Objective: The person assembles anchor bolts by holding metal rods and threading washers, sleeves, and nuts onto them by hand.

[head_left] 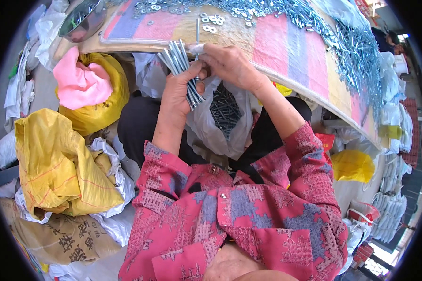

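— What is done?
— Apparently the bolts in the bag. The left hand's fingers clamp a bundle; the right hand's pinch an upright bolt by the bench edge.
— What remains?
— Probably the loose bolts and washers there.

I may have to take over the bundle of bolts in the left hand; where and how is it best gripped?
The bundle of bolts is probably best gripped around its upper ends, coming from the upper left: these stick out bare and slightly fanned above the left hand, which clasps it lower down, while the right hand crowds the other side.
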A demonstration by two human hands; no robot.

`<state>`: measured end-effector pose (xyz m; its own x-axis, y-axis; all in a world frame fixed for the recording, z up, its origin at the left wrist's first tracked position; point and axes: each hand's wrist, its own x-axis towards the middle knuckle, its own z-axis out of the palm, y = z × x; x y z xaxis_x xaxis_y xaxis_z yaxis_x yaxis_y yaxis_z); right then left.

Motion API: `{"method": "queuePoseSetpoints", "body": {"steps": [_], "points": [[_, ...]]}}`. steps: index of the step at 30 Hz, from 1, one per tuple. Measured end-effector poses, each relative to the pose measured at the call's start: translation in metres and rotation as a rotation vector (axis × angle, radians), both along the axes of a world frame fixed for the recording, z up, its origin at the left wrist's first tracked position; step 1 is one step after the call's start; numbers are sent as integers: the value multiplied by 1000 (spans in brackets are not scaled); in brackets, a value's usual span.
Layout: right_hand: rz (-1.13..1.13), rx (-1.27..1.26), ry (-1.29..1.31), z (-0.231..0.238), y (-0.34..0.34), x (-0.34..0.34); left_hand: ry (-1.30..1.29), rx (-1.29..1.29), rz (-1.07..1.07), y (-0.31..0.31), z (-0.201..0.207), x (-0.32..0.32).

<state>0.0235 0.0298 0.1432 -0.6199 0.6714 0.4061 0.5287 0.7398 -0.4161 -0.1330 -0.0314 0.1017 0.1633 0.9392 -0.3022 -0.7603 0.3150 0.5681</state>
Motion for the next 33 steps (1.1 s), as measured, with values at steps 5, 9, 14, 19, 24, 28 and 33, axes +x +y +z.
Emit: {"method": "queuePoseSetpoints", "body": {"steps": [5,9,14,19,24,28,33], "points": [[-459,184,-66,-12,103,16,77,-20,40,-2,6,8],[-591,228,-326,-21,134,6,101,-28,7,5,14,13],[-623,98,-165,7,111,6,200,10,3,-2,14,15],[-560,-571,649,12,41,30,327,68,-142,-3,19,25],[-398,-920,1288,-1,27,51,308,94,-201,-3,11,47],[-301,-869,1418,11,14,51,149,50,-281,-6,11,51],[-297,-764,1276,8,4,61,62,90,-379,-12,3,55]]}}
